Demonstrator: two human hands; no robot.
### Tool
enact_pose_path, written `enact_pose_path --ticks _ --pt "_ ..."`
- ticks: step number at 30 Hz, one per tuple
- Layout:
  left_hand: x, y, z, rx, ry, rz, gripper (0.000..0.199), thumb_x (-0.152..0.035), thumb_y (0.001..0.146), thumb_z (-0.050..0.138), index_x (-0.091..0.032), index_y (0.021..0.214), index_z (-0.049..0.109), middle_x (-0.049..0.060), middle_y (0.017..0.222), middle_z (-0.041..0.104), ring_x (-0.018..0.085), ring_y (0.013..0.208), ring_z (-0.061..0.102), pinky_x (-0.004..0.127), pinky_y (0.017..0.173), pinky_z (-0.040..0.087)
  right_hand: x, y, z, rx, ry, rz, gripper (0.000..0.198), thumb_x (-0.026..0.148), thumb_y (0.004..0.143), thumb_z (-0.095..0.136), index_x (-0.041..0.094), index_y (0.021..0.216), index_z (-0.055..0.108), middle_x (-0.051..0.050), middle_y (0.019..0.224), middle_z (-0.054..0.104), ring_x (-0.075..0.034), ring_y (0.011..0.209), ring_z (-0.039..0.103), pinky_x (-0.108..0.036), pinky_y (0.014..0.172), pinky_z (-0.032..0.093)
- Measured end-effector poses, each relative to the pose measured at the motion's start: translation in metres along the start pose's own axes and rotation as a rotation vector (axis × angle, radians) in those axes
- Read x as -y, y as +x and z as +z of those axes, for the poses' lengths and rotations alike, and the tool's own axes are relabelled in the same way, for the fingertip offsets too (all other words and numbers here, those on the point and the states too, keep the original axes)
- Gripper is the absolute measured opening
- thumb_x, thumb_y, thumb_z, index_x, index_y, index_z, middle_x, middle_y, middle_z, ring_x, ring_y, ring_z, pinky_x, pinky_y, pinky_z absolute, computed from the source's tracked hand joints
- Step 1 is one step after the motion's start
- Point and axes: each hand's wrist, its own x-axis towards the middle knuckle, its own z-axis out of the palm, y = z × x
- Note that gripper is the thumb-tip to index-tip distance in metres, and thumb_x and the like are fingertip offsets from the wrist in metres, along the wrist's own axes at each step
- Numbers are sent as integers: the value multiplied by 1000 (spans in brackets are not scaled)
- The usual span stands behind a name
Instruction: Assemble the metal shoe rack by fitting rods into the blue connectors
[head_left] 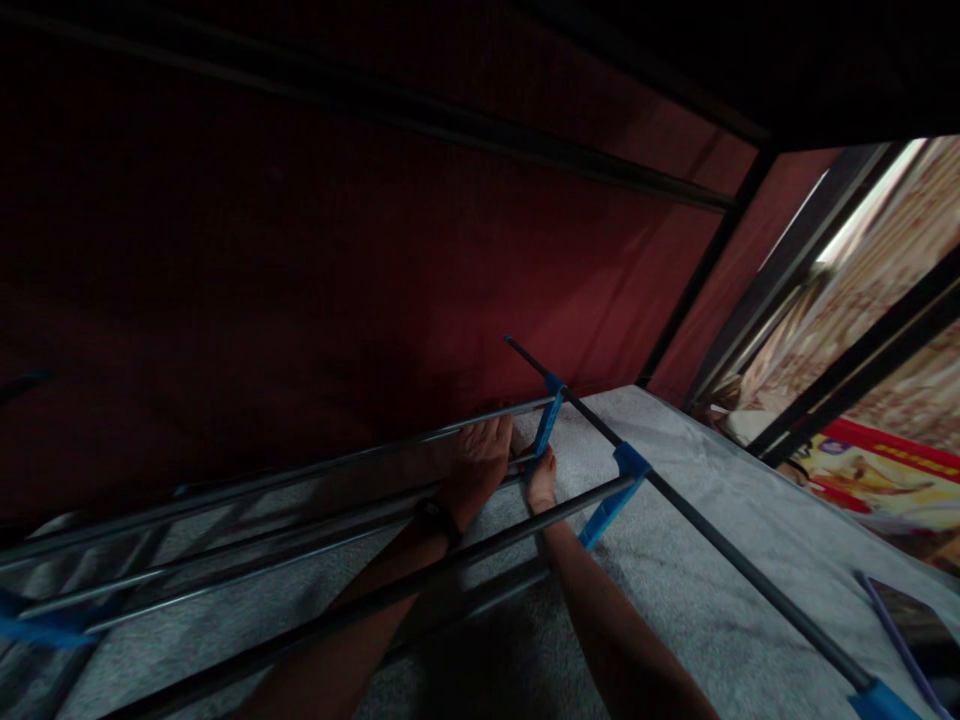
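A frame of dark metal tubes [450, 557] joined by blue plastic connectors lies across a grey-white cloth surface. My left hand [484, 458], with a dark band on its wrist, reaches between the tubes. Its fingers stretch out flat against the rear tube [375, 446], beside the dark red wall; the fingertips are hard to see. My right hand [541, 482] is closed at the lower end of the rear blue connector [549, 422], its thumb up and its other fingers mostly hidden. Nearer to me, another blue connector [631, 462] joins a long tube with the cross tube [720, 540].
A dark red panel [450, 300] with black metal bars stands behind the frame. At the right edge lies a phone-like dark object [915, 635] with a purple rim. Beyond the bed-like surface are a curtain [885, 280] and a red-yellow printed package [885, 480].
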Motion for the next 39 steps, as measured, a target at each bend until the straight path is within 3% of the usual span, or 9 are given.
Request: enact_pose_path --ticks 5,9,18,22,28,35,39 --pt "-16 24 -2 150 -90 -44 46 -25 105 38 -19 150 49 17 145 60 32 130 56 45 110 41 10 -7 2 -4 -6 57 38 48 97 28 24 77 51 0 59 54 -19 59 52 -32 57 42" --pt "-26 20 1 155 -101 -47 41 -40 105 45 -23 142 54 14 138 63 31 125 57 41 105 41 19 -10 1 1 -30 76 32 42 96 32 23 84 54 -1 66 60 -20 68 56 -31 62 44" --pt "-37 24 7 160 -85 -142 37 -46 106 40 -21 122 62 12 115 70 29 108 64 40 90 42 23 -9 -1 -19 -90 97 26 33 96 36 22 84 56 -3 71 61 -21 79 57 -32 74 47" --pt "-39 25 13 156 -88 -156 36 -43 107 38 -21 118 64 12 111 72 28 107 64 40 92 42 23 -11 0 -18 -88 104 22 33 96 41 24 82 55 -2 69 59 -22 78 56 -33 73 49" --pt "-39 25 23 155 -76 -172 43 -51 105 43 -18 123 63 16 121 69 32 113 62 43 93 43 22 -10 1 -63 -98 115 26 27 97 34 24 81 55 -3 73 61 -22 81 59 -35 79 51" --pt "-38 28 17 195 -63 -134 55 -52 108 28 -14 118 66 17 104 72 31 106 64 42 91 42 19 -8 0 -69 -128 97 22 29 96 37 24 91 58 -4 78 67 -24 94 62 -34 83 50" --pt "-35 32 16 215 -50 -91 56 -50 108 25 -12 115 67 17 98 72 31 106 65 43 92 43 19 -10 1 -40 -121 72 30 32 99 32 22 89 59 -4 77 67 -23 89 63 -33 79 49"
